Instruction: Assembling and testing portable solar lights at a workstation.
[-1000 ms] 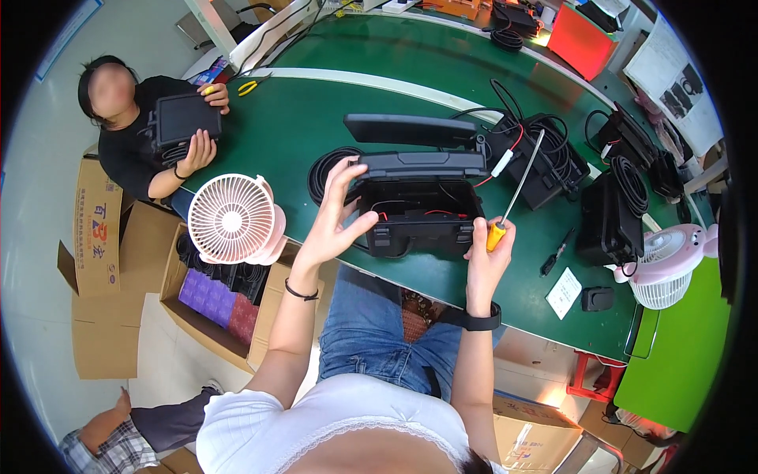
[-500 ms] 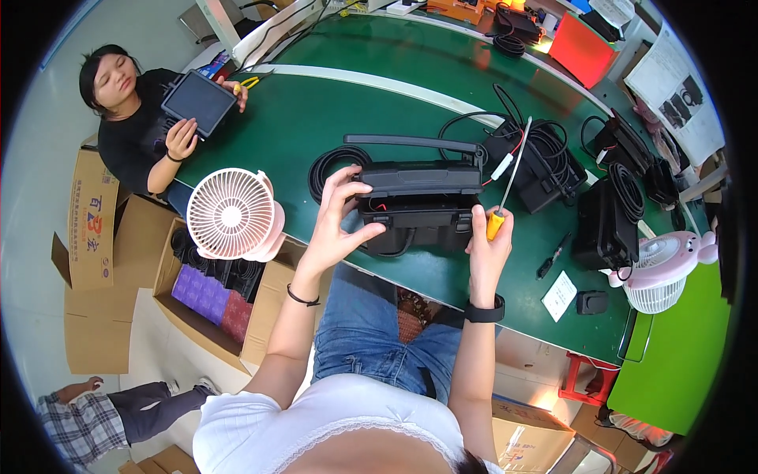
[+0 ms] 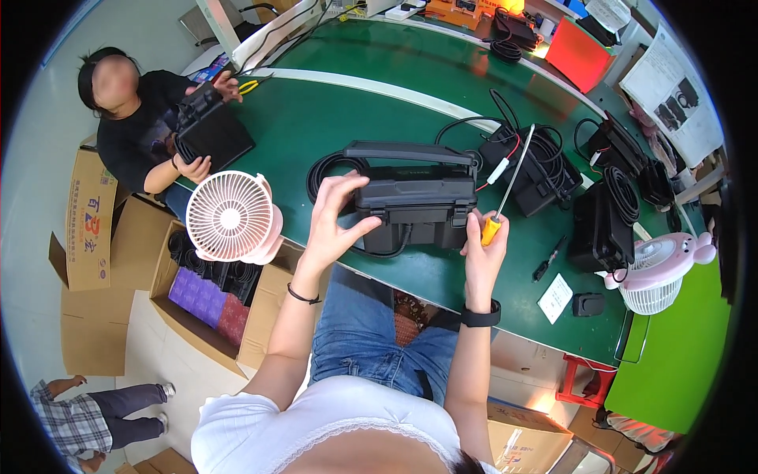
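Note:
A black plastic case (image 3: 414,207) with a raised carrying handle (image 3: 410,150) stands on the green table in front of me, its lid down on the body. My left hand (image 3: 328,225) grips the case's left end, fingers on the lid's corner and thumb by the left latch. In my right hand (image 3: 483,257) is a screwdriver (image 3: 491,229) with a yellow handle, its long shaft pointing up and away. That hand's fingertips are close against the case's right latch; whether they press it I cannot tell. A coiled black cable (image 3: 322,175) lies behind my left hand.
More black cases with cables (image 3: 525,170) sit to the right, near a black marker-like tool (image 3: 550,259), a white paper slip (image 3: 556,299) and a pink fan (image 3: 659,268). Another fan (image 3: 230,217) stands left. Across the table a co-worker (image 3: 158,134) holds a black case.
The case's lid has come down and the front gap has closed. Both hands stay at its ends, the screwdriver still in the right. The co-worker has turned their black case over.

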Action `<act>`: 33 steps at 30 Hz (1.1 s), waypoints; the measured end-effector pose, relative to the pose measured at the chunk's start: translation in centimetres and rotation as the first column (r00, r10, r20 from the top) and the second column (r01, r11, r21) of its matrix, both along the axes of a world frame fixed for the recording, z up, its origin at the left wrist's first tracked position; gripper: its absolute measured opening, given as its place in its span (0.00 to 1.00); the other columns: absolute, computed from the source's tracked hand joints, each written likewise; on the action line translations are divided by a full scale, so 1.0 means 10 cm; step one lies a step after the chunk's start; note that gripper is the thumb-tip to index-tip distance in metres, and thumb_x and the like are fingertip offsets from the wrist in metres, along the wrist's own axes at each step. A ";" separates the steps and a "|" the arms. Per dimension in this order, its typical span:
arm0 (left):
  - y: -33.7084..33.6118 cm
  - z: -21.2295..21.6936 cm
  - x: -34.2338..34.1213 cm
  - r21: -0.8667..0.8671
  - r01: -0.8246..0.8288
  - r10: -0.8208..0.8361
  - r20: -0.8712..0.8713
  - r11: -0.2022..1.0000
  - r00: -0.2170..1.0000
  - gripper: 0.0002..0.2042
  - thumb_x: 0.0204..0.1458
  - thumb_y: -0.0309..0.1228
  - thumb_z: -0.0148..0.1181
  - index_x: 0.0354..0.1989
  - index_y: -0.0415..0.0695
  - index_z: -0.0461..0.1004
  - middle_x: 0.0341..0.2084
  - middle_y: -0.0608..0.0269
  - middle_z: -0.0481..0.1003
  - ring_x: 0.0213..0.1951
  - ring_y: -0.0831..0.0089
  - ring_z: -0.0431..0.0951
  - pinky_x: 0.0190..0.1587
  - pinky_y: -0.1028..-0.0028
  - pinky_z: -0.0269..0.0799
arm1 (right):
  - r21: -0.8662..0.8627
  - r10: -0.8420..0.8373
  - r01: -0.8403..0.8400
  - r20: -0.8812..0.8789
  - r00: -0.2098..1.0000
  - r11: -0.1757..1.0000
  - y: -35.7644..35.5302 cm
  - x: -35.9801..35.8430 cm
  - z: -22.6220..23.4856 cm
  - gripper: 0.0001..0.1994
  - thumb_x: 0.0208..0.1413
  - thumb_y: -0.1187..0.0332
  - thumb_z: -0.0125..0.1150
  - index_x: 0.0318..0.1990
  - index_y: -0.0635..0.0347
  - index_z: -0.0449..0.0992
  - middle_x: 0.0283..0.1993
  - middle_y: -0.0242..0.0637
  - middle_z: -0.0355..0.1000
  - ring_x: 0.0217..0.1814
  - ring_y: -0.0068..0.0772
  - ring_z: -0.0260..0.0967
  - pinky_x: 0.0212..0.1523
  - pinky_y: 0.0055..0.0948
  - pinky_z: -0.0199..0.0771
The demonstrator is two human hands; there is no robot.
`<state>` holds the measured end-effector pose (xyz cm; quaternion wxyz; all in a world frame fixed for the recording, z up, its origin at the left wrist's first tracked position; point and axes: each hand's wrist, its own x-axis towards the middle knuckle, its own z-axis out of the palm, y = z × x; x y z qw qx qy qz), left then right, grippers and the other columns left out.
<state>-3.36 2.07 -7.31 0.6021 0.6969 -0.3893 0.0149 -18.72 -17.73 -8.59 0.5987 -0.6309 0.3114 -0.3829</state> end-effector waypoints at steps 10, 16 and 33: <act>-0.02 -0.09 0.00 -0.064 0.060 -0.055 0.078 0.996 0.995 0.28 0.44 0.27 0.73 0.56 0.44 0.71 0.56 0.51 0.64 0.64 0.54 0.65 0.61 0.60 0.72 | -0.361 -0.161 0.174 0.068 0.985 0.916 0.32 -0.06 -0.05 0.18 0.51 0.78 0.68 0.43 0.60 0.63 0.49 0.38 0.74 0.32 0.20 0.64 0.37 0.19 0.69; -0.02 -0.15 0.06 -0.095 0.106 -0.100 0.061 0.990 0.993 0.28 0.45 0.27 0.72 0.57 0.44 0.71 0.57 0.51 0.63 0.65 0.53 0.64 0.60 0.59 0.72 | -0.200 -0.078 0.114 0.178 0.981 0.973 0.32 -0.10 -0.09 0.20 0.48 0.82 0.69 0.42 0.58 0.62 0.45 0.40 0.74 0.37 0.21 0.68 0.37 0.20 0.69; 0.01 -0.18 0.12 -0.094 0.146 -0.139 0.082 0.985 0.987 0.26 0.46 0.30 0.71 0.56 0.44 0.72 0.57 0.49 0.64 0.65 0.51 0.64 0.60 0.59 0.72 | -0.295 0.012 0.050 0.203 0.979 0.954 0.15 0.08 0.21 0.12 0.56 0.78 0.64 0.38 0.60 0.63 0.42 0.41 0.80 0.37 0.19 0.70 0.41 0.21 0.70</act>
